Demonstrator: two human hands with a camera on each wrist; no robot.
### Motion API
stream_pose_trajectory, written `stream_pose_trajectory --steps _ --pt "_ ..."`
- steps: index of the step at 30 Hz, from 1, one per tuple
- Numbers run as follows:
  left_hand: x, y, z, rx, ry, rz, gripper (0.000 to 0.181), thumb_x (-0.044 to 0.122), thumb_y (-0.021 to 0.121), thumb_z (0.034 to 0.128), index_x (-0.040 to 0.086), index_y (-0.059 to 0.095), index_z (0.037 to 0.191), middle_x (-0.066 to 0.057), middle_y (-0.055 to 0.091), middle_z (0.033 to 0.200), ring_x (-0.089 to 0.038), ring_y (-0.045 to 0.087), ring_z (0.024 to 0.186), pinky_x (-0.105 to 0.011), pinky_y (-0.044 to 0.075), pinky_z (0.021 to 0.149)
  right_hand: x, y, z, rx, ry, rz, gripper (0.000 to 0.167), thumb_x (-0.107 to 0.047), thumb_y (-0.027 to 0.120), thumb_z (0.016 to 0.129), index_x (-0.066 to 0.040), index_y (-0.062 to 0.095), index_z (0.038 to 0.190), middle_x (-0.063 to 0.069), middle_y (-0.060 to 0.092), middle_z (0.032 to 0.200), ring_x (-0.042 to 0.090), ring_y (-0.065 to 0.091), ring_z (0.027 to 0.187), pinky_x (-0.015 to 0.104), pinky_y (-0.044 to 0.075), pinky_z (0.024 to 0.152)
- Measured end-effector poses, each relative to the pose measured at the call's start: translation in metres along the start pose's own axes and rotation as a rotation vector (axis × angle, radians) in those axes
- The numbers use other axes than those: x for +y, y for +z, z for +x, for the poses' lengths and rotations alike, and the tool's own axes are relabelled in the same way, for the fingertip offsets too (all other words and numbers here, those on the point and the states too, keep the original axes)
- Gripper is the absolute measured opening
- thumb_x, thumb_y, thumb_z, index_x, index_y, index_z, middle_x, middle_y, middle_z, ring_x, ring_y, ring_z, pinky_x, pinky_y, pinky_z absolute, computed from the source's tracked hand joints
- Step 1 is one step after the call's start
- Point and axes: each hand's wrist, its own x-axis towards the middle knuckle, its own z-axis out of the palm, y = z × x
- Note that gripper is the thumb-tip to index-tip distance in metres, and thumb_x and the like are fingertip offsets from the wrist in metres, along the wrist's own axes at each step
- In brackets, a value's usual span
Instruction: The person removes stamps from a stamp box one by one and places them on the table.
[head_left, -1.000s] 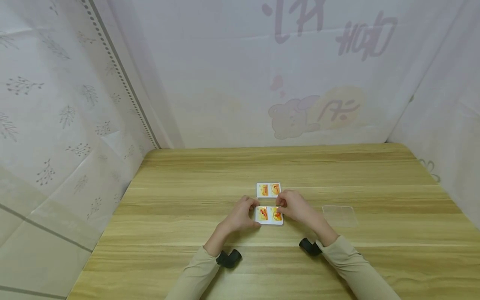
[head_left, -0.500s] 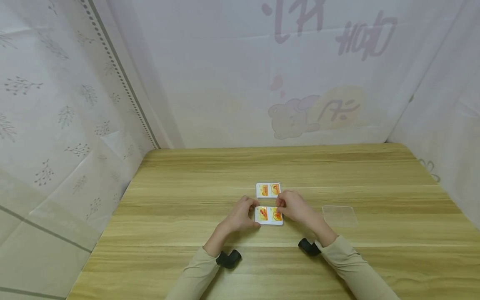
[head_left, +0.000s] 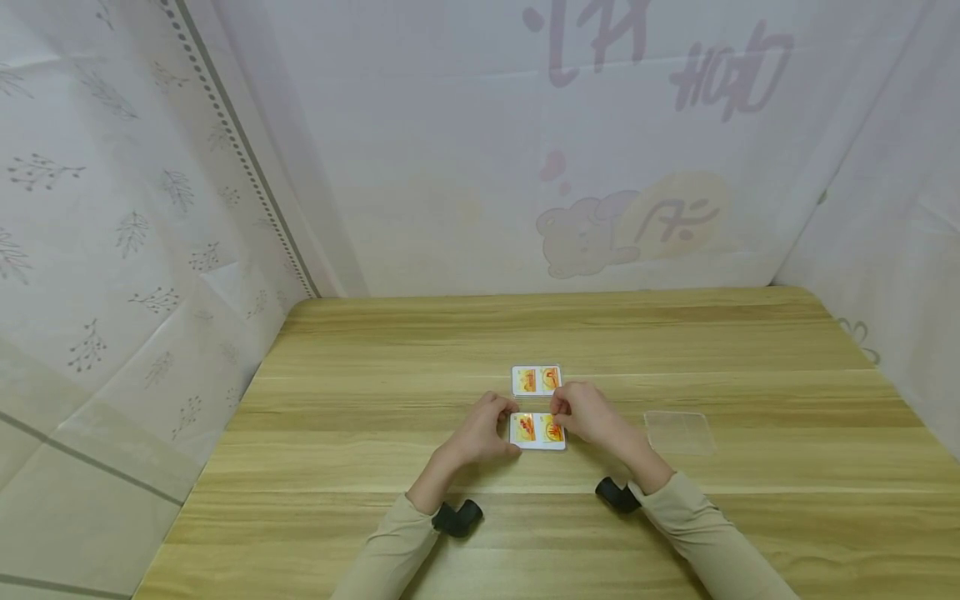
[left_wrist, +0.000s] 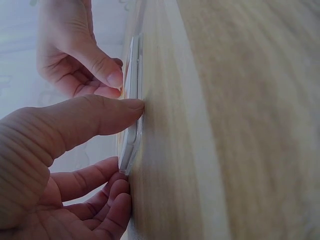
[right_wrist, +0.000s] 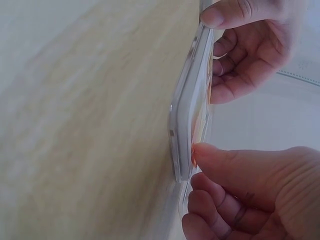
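Two hands at work on a tabletop (head_left: 375, 358). Nearest the viewer, pale sleeves (head_left: 390, 537) run out of view at the lower edge, with a black piece (head_left: 459, 518) at the left wrist. The left hand (head_left: 480, 429) is closed about the left end of the near card (head_left: 528, 443), its thumb on the near edge and its fingers round the far left corner. The right hand (head_left: 594, 414) pinches at the upper right corner of the same card. The near card lies face up between the hands, showing two orange pictures; from the wrists it appears as a thick white slab with a clear rim beneath. To the right, well apart, lies a clear plate (head_left: 678, 433). Beyond is the far card (head_left: 528, 381), similarly printed, and behind the tabletop hangs a pale backdrop (head_left: 450, 167). Over the last second, hands and cards have scarcely shifted, which suggests a steady hold with fine fingerwork at the corner. Fingertips cover part of the right-hand picture; whether the orange edge under the right thumb is loose cannot be told, nor whether the right fingers touch the far card. The plate's outline is faint.
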Motion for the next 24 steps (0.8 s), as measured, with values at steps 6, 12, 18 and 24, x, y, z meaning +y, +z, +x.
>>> stream_pose_trajectory --steps 6,12,18,24 --pt "-0.0002 0.0001 -0.0005 0.002 -0.001 0.003 0.05 0.002 0.081 0.0639 -0.004 0.058 0.107 -0.009 0.049 0.099 -0.022 0.046 0.093 -0.033 0.042 0.083 -0.0004 0.0009 0.0002 0.006 0.0 0.003 0.015 0.005 0.069 0.078 -0.006 0.06 0.072 -0.002 0.052 0.069 0.009 0.047 0.062 0.021 0.041 0.054" --pt "-0.0001 0.0001 -0.0002 0.0 -0.008 0.004 0.05 0.002 0.082 0.0641 -0.004 0.058 0.108 -0.009 0.049 0.099 -0.022 0.047 0.093 -0.034 0.043 0.084 0.0001 0.0017 0.0008 0.02 0.002 -0.007 0.018 0.005 0.07 0.077 -0.007 0.058 0.07 -0.002 0.052 0.068 0.01 0.046 0.063 0.022 0.041 0.055" --pt "0.0004 -0.0001 0.0001 0.001 -0.009 0.009 0.051 0.002 0.082 0.0645 -0.005 0.058 0.109 -0.009 0.05 0.101 -0.022 0.048 0.094 -0.034 0.043 0.085 0.0004 0.0014 0.0 0.041 -0.014 -0.001 0.019 0.006 0.07 0.076 -0.006 0.057 0.069 -0.001 0.052 0.067 0.011 0.046 0.062 0.022 0.04 0.054" --pt "0.0008 -0.0002 0.0005 -0.003 -0.009 0.022 0.051 0.004 0.082 0.0649 -0.004 0.058 0.109 -0.009 0.05 0.101 -0.023 0.048 0.094 -0.034 0.043 0.085 -0.0001 0.001 -0.0015 0.059 -0.017 0.015 0.019 0.006 0.068 0.075 -0.007 0.056 0.068 -0.002 0.052 0.065 0.01 0.046 0.06 0.021 0.04 0.053"
